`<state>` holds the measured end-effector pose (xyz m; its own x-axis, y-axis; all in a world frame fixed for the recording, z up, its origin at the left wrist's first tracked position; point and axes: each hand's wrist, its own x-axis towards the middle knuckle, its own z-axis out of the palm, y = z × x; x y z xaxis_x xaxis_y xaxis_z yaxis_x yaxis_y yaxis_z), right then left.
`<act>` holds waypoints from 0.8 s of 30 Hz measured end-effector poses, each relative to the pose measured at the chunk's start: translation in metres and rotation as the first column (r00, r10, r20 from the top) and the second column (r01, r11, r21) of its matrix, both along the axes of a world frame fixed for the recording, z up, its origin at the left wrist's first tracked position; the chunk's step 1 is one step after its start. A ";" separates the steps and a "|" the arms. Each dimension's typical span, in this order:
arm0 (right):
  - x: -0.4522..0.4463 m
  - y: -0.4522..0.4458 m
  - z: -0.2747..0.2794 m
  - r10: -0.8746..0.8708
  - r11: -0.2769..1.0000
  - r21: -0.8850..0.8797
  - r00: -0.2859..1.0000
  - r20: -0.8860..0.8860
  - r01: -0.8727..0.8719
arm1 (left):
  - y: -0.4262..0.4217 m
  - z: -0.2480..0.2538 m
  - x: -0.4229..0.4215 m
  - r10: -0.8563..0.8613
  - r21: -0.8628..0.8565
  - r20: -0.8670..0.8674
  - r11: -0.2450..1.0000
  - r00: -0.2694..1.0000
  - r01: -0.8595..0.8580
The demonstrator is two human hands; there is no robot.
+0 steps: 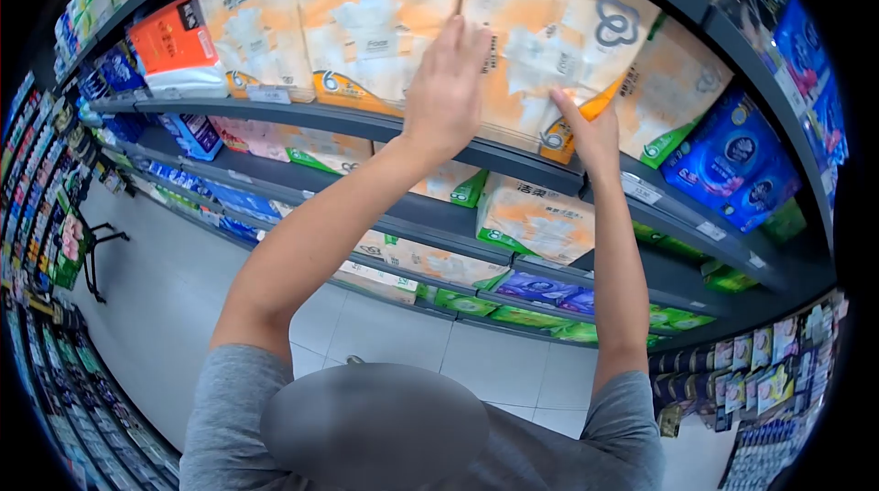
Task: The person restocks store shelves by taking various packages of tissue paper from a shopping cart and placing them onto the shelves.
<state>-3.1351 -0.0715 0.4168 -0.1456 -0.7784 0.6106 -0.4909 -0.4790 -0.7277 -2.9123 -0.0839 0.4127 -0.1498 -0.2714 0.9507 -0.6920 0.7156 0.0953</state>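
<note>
A large cream-and-orange tissue pack (540, 51) stands at the front of the upper shelf. My left hand (447, 92) lies along its left edge, fingers stretched out, over the seam with a neighbouring tissue pack (380, 28). At the lower right corner, my right hand (593, 136) grips the pack, thumb on the front face; the other fingers are mostly hidden at its side. Another matching pack (682, 79) stands to the right, partly covered. Further left there is a similar pack (252, 24).
An orange-and-white pack (179, 47) sits at the shelf's left. Blue packs (732, 157) fill part of the right side. Lower shelves hold more tissue packs (540, 216). Pale tiled floor (357, 326) lies below, and a shelf edge (522, 161) runs beneath my hands.
</note>
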 end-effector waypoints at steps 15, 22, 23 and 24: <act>0.253 0.095 -0.087 0.190 0.842 -0.423 0.918 -0.348 -0.335 | 0.111 -0.161 0.169 -0.049 0.545 -0.067 0.835 0.997 0.077; 0.484 0.145 -0.161 0.684 0.703 -0.054 0.695 -0.222 -0.709 | 0.429 -0.547 0.528 0.312 0.887 0.387 -0.385 0.868 -0.257; 0.516 0.150 -0.170 0.745 0.667 0.101 0.662 -0.083 -0.738 | 0.507 -0.555 0.572 0.305 0.739 0.536 -0.620 0.787 -0.263; 0.546 0.154 -0.184 0.776 0.595 0.258 0.627 0.061 -0.761 | 0.583 -0.540 0.601 0.492 0.704 0.596 -0.700 0.635 -0.120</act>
<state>-2.5887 0.0829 0.2333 0.6016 -0.7031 0.3791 -0.0629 -0.5148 -0.8550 -2.3116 0.4987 -0.1271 0.6632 -0.3768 -0.6467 -0.4522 -0.8902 0.0549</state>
